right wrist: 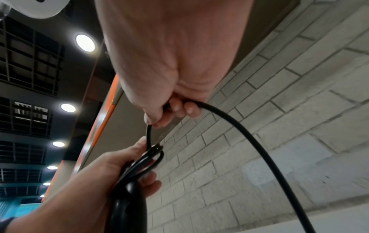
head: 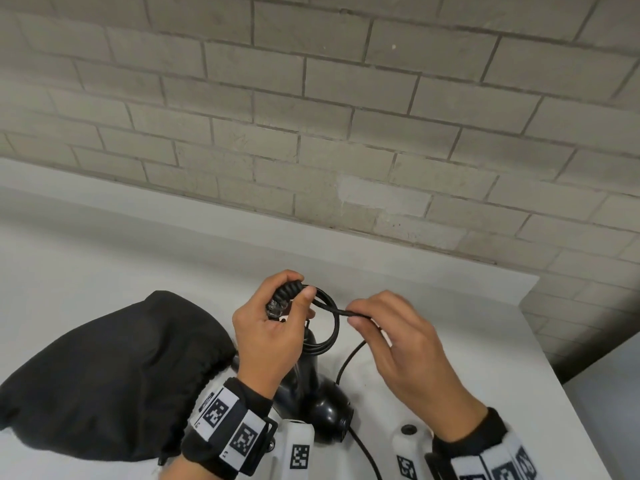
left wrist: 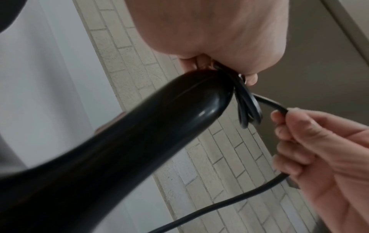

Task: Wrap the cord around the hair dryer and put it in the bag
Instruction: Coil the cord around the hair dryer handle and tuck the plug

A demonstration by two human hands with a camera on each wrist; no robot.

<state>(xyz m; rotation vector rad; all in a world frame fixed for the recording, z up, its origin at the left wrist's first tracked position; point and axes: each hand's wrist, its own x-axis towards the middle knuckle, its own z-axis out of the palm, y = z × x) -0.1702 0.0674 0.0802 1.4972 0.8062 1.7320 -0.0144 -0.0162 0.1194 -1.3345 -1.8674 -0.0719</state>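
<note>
A black hair dryer hangs handle-up over the white table; its glossy handle fills the left wrist view. My left hand grips the ribbed cord end at the top of the handle and pins several cord loops there with the thumb. My right hand pinches the black cord just right of the loops; the slack trails down past the dryer's body. A black drawstring bag lies at the left, its mouth beside my left wrist.
A grey brick wall stands right behind the table. The table's right edge drops off near my right arm. White marked devices sit at the near edge under my wrists.
</note>
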